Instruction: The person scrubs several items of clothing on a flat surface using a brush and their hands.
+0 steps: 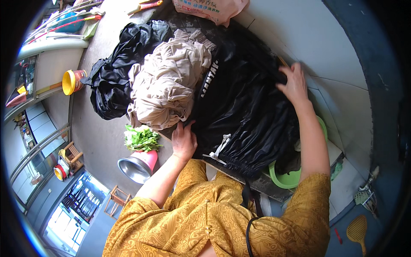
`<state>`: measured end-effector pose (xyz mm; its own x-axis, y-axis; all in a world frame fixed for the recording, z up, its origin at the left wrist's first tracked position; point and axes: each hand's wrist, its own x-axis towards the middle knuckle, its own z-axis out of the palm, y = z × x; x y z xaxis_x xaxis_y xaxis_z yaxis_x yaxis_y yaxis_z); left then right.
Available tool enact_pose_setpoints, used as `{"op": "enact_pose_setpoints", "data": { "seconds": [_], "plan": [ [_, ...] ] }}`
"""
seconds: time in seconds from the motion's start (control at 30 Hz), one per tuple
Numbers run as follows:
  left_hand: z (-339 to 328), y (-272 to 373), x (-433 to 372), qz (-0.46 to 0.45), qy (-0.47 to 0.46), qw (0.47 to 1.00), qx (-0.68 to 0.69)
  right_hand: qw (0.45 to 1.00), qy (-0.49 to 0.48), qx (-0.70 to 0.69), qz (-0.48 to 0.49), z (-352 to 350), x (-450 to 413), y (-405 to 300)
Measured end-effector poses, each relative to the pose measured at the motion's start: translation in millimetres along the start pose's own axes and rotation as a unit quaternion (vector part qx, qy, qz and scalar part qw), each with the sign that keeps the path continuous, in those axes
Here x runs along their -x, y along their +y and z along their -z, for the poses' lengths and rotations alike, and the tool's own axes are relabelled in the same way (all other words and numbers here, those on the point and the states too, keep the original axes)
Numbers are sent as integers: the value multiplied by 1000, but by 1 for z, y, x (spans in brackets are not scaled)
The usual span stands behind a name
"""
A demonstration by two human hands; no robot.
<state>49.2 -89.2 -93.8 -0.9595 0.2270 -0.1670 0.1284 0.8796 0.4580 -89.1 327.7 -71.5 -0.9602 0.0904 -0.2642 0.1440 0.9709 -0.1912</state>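
Black drawstring trousers [237,96] with white lettering lie spread out before me, their gathered waistband and white cord [221,149] towards my body. My left hand [184,140] pinches their left edge near the waist. At the far right edge, my right hand [294,83] has cloth between its thumb and fingers, which sit somewhat apart. Against the trousers' left side rests a crumpled beige garment [167,80]. Farther left, a bunched black garment [112,77] hangs over the edge of the dark slab.
A light green basin [284,180] stands partly under the trousers at right, by the tiled wall [337,61]. A printed plastic bag [212,9] lies at the far end. On the floor at left are leafy greens [142,138], a metal bowl [135,169] and a yellow bucket [68,82].
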Motion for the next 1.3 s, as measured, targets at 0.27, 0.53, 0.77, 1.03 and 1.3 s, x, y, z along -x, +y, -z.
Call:
{"op": "enact_pose_setpoints", "data": {
  "seconds": [0.27,0.53,0.77,1.03,1.3],
  "plan": [
    [16,30,17,-89,50,993,-54,968,-104,-196,-114,-54,-10,43],
    [-6,57,52,-364,-243,899,7,967,-129,212,-53,7,5,33],
    [-12,40,80,-338,-173,925,-12,945,20,-261,197,-44,176,-90],
    [-22,40,80,-279,-194,940,41,971,232,-30,-47,-82,36,41],
    [-14,33,90,-261,-237,935,22,912,-7,-261,317,-75,228,-92]
  ]
}}
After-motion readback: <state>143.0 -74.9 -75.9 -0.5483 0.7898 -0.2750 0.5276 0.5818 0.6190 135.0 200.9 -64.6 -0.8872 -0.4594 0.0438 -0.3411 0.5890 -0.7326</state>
